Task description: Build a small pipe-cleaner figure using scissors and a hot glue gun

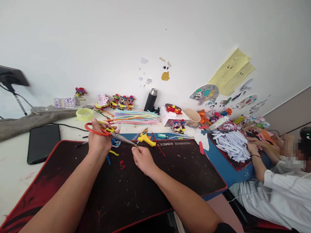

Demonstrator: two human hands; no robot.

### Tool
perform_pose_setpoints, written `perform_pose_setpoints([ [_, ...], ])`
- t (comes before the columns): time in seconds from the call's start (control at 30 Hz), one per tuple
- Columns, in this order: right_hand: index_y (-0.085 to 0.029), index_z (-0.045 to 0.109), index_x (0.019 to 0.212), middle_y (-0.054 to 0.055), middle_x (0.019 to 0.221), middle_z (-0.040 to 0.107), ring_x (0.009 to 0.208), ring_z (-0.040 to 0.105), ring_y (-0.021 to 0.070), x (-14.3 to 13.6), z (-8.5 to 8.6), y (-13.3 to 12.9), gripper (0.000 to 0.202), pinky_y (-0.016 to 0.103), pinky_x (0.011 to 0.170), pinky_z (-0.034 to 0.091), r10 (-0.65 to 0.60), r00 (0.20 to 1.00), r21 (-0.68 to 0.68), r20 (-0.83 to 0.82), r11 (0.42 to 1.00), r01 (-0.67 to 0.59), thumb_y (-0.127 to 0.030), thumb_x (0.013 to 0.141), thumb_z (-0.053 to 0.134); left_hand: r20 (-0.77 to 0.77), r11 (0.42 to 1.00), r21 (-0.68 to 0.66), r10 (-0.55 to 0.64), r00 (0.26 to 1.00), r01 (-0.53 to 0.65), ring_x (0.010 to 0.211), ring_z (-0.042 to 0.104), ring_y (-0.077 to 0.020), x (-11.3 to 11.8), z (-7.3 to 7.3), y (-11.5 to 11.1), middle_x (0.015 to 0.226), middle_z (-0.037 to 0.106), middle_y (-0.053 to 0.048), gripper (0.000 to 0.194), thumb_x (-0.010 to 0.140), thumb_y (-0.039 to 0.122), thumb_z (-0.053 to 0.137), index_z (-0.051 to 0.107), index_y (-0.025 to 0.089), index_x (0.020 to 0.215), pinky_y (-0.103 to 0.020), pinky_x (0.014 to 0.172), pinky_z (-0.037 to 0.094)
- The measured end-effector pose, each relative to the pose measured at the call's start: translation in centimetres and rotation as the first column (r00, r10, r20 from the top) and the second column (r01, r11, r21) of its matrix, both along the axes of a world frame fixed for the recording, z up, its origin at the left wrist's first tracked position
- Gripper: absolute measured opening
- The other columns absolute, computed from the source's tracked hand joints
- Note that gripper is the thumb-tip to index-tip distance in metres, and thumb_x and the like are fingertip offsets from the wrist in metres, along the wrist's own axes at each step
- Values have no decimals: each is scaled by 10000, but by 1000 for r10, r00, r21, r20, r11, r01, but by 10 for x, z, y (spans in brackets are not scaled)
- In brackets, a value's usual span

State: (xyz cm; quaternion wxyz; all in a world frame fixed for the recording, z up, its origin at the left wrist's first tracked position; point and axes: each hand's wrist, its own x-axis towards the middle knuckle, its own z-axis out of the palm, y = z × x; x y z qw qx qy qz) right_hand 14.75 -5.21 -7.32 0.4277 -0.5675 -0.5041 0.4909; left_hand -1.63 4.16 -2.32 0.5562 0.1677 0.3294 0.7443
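Observation:
My left hand (100, 139) is closed on the orange handles of a pair of scissors (122, 139), whose blades point right and down. The blade tips are at the fingertips of my right hand (143, 159), pinched round a small piece too small to name. A yellow glue gun (146, 138) lies just beyond my right hand. Below the scissors, a yellow fuzzy stem piece (114, 153), a blue strip (108, 160) and small red bits (122, 165) lie on the dark mat (155, 197).
Pastel pipe cleaners (136, 117), small figures (123, 102), a black flask (150, 100) and a white box (173, 119) stand along the wall. A phone (43, 142) lies left. At right, a person (284, 191) reaches to white paper strips (232, 145).

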Motion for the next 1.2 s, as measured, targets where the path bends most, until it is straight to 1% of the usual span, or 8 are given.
perform_pose_setpoints([
  [0.17,-252,407,669,-92,492,340,428,307,95,0,2,-1,459,228,438,242,0,1000,-2,-8,1000,0,-558,964,578,-10,1000,4,-18,1000,18,621,686,-179,0,-1,-1,664,583,0,566,1003,607,613,543,195,622,-287,543,600],
  [0.43,-254,397,644,-87,491,352,430,305,97,0,3,-1,489,234,443,250,6,1000,-1,-4,1000,-6,-574,964,582,-28,1000,-1,-27,999,27,657,689,-197,0,-3,0,683,577,-9,584,981,659,618,544,201,626,-300,542,592],
  [0.6,-247,411,627,-78,496,377,446,318,100,1,3,-2,494,240,462,262,9,1000,3,16,1000,-9,-565,965,581,-31,1000,-2,-27,999,27,654,691,-194,0,-4,0,693,579,-8,578,998,644,598,542,199,633,-296,534,593],
  [0.9,-236,452,613,-62,500,405,487,368,114,1,2,-2,508,248,496,276,19,998,-1,53,1000,-19,-583,954,595,-34,1000,8,-20,999,20,648,694,-198,1,-4,-1,684,588,0,557,929,663,687,545,204,647,-308,556,602],
  [1.1,-236,445,601,-58,502,403,493,369,117,1,2,-3,513,249,494,266,34,999,-6,26,999,-34,-579,943,613,-48,999,28,-32,998,33,652,697,-199,0,-6,-1,690,598,-7,517,952,618,676,559,217,647,-320,578,610],
  [1.2,-238,435,607,-62,503,397,489,357,112,1,3,-3,515,247,488,253,35,999,-10,-10,999,-35,-589,932,628,-56,999,17,-36,998,37,671,703,-207,0,-6,0,687,596,-13,517,952,627,670,558,224,648,-306,575,611],
])
